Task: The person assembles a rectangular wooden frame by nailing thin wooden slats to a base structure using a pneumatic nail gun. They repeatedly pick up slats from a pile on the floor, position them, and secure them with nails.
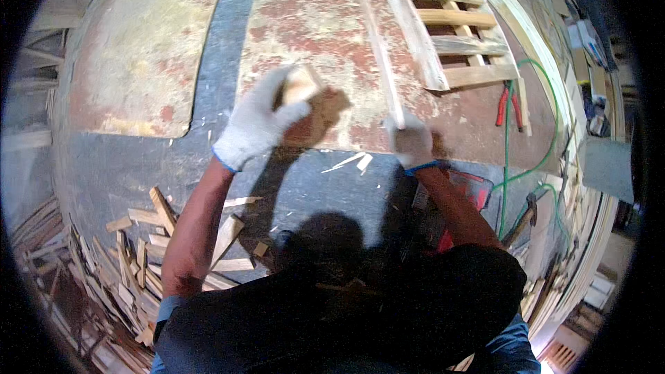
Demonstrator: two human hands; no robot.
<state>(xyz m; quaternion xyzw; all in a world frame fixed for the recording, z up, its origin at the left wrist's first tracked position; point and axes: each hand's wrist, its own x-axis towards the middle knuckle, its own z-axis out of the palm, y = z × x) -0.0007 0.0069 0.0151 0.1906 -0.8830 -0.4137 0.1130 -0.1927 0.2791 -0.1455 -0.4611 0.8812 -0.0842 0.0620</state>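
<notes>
Offcuts (141,263) lie heaped at lower left, nearest the body. Past those, the right hand (411,142), gloved, is right of center at the near end of a long thin wood strip (374,34) running to the top edge. I'd call the strip light but whippy, maybe splintery, so one hand at mid-length would balance it best. Right fingers look curled snugly around that end, though the tips are hard to make out. Bit farther up, around the middle of the frame, the left hand (260,118) has a wood block (303,85), thumb and fingers spread about the block's width and clamped on it. Block's probably stiff, fairly light, tough; grab opposite faces. Slatted wooden frame (465,45) sits upper right.
</notes>
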